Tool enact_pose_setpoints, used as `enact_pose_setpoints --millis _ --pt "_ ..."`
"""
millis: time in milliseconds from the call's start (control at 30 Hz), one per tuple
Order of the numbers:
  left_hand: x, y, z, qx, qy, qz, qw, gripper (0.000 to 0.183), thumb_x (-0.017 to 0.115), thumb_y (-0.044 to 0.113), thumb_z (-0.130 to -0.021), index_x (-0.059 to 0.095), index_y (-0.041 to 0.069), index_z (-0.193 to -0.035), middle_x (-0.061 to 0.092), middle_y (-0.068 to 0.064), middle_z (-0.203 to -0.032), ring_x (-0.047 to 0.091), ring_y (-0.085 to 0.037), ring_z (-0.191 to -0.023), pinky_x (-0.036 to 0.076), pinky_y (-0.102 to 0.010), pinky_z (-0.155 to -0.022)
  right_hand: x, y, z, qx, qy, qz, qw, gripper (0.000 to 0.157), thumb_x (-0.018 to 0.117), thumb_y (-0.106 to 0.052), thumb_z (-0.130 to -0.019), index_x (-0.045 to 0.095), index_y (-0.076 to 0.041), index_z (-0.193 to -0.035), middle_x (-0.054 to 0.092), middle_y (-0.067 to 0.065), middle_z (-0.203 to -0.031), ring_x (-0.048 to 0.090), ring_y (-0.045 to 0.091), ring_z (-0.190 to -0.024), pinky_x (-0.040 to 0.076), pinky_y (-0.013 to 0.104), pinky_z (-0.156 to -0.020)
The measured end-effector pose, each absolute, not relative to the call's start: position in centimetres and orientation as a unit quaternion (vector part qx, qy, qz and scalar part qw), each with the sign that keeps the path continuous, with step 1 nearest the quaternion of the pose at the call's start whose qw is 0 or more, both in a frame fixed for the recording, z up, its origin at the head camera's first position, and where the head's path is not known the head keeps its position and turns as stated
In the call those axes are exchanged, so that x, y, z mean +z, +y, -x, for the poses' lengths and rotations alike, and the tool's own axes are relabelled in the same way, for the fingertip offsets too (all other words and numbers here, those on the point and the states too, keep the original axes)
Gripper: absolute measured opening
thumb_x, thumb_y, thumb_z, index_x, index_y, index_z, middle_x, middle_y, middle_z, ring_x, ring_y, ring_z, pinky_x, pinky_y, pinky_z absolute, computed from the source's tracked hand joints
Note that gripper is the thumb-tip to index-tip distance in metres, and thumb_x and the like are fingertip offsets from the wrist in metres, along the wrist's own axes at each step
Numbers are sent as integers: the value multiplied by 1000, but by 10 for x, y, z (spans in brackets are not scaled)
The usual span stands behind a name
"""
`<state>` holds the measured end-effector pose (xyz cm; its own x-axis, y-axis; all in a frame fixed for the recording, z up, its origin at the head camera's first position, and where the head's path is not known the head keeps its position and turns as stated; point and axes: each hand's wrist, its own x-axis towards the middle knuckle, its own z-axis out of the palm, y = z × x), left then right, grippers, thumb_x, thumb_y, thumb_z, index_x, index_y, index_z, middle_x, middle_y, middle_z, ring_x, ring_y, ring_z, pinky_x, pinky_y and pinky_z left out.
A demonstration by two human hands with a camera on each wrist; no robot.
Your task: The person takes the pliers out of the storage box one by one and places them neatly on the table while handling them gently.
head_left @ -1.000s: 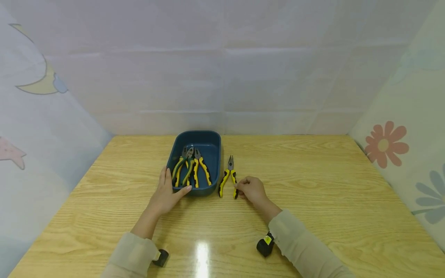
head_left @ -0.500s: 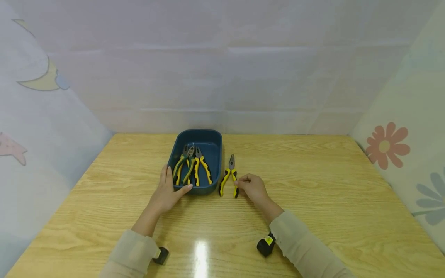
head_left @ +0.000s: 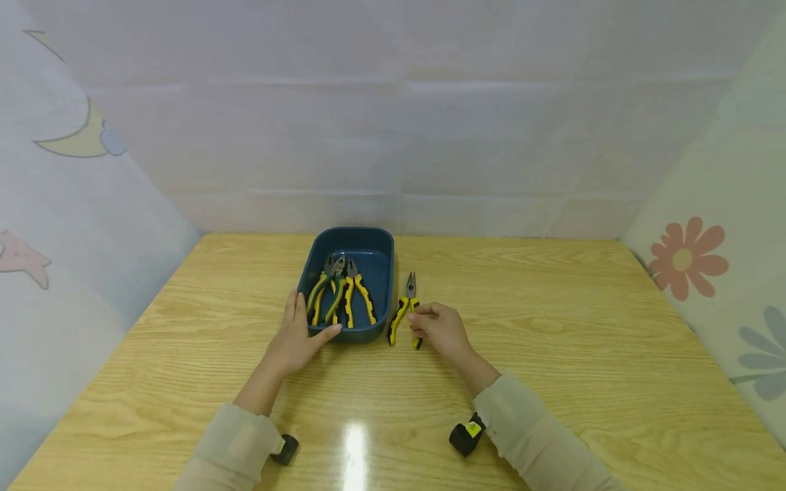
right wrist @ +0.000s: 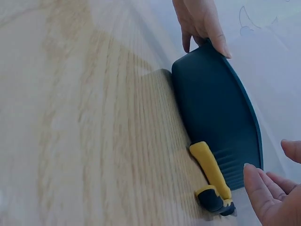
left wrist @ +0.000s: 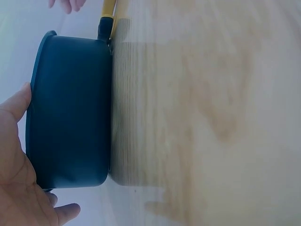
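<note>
Left hand: While it lies spread around the near left corner of the blue box (head_left: 368,333), our left hand (head_left: 293,346) has its thumb along the near rim and its fingers against the left wall; we judge that it steadies the box.
Right hand: Our right hand (head_left: 443,332) is at the right handle of the loose pliers, thumb and fingers apart in the right wrist view, so we have no grip yet; whether a fingertip touches, we cannot tell.
Loose pliers: The pair (head_left: 401,315) lies flat on the wooden table (head_left: 552,307), just right of the box, nose pointing away from us and handles parted.
Box: It stands upright and holds further yellow-and-black pliers (head_left: 367,300) plus a green-handled pair (head_left: 337,298), all gathered toward the left.
Step in hand: We seem to be settling our fingers about that outside pair.
Next move: It calls for closing thumb and fingers on the handle, keeping clear of the box wall.
</note>
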<state>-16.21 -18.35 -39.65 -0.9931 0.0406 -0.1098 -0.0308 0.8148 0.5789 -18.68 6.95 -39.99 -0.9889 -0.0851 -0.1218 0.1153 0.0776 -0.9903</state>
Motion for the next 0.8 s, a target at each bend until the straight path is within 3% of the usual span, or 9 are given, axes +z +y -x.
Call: enact_pose_setpoints --millis 333,500,733,800 --pt "-397 -184 162 307 950 -2 55 101 44 63 -77 -12 3 -136 -19 -13 -140 11 -43 -123 25 -56 -90 -391 64 182 -691 718 59 62 39 63 -23 -79 55 10 -99 61 16 -84 60 23 -75 48 35 -68" --pt "-399 -184 161 299 953 -4 52 103 41 66 -75 -12 2 -136 -20 -13 -140 8 -41 -124 23 -55 -92 -389 59 183 -713 694 51 85 39 63 -17 -79 53 11 -103 58 21 -92 58 25 -79 46 38 -74" --pt "-399 -183 161 305 951 -8 52 102 42 65 -76 -11 2 -136 -20 -12 -140 9 -42 -124 24 -56 -91 -425 59 202 -748 647 116 93 36 61 -15 -81 52 9 -106 58 15 -93 60 21 -80 48 30 -70" --pt "-399 -183 161 305 951 -6 54 102 42 65 -76 -12 3 -136 -21 -12 -140 10 -42 -124 25 -55 -90 -417 55 198 -740 656 105 102 38 61 -16 -81 51 10 -107 58 16 -94 60 22 -82 48 31 -72"
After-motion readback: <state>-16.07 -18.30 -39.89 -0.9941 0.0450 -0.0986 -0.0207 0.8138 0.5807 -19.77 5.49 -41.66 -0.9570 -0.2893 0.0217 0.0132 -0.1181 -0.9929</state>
